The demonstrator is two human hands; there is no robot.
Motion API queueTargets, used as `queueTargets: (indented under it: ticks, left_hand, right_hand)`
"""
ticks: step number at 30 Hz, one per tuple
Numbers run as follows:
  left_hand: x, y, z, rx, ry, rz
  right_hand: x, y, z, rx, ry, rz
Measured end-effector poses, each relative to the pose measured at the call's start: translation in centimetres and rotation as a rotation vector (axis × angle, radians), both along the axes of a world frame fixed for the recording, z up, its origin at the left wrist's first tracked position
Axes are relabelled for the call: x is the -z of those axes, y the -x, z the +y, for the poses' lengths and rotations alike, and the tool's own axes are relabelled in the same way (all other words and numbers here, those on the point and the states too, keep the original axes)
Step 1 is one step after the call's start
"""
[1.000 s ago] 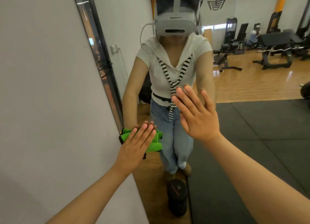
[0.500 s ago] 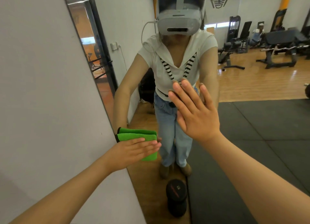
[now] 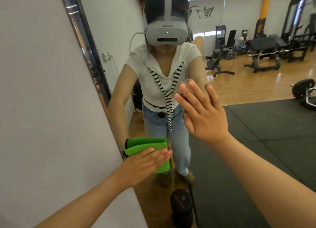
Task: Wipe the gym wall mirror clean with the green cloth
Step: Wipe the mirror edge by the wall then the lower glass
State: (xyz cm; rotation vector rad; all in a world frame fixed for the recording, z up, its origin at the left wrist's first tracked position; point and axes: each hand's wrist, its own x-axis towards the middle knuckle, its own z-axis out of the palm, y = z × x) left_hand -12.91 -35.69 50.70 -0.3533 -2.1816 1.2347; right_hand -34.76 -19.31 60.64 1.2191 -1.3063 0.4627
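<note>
1. My left forearm comes in from the near left and my right forearm from the near right. Both reach forward to the glass.
2. My left hand (image 3: 145,164) lies flat with straight fingers close together, pointing right. It presses on the green cloth (image 3: 147,146) and grips nothing.
3. The green cloth is folded into a thick pad with a dark edge on its left end. It lies against the mirror (image 3: 256,125), low down and just beside the mirror's left edge. My left palm covers its lower half.
4. My right hand (image 3: 203,115) is wide open, higher and to the right of the cloth and apart from it. The fingers are spread and point up and left. The fingertips (image 3: 182,87) meet their own reflection, so they touch the glass.
5. A plain white wall (image 3: 42,108) fills the left side and meets the mirror's left edge.
6. A black cylinder (image 3: 182,205) stands low in the view, below the cloth. I cannot tell whether it is real or reflected.
7. Farther in the reflection I stand facing myself, wearing a white headset (image 3: 166,34).
8. At far right the glass shows weight benches (image 3: 266,53) on a wood floor and a barbell (image 3: 302,89) beside a black mat.
</note>
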Motion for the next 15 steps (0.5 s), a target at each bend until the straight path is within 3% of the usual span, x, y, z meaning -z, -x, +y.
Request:
queueTargets:
  ticks: [4,11,15]
  left_hand:
    - [0.7,-0.5,-0.5,0.036,0.044,-0.06]
    - [0.5,2.4,1.9,-0.017,-0.283,0.363]
    - [3.6,3.6,2.6,-0.079,-0.273,0.372]
  right_hand:
    - [0.2,-0.1,-0.1,0.016,0.036,-0.01]
    - [0.1,-0.1,0.0,-0.005,0.048,0.004]
    - [0.1,0.0,0.2,0.007,0.032,0.006]
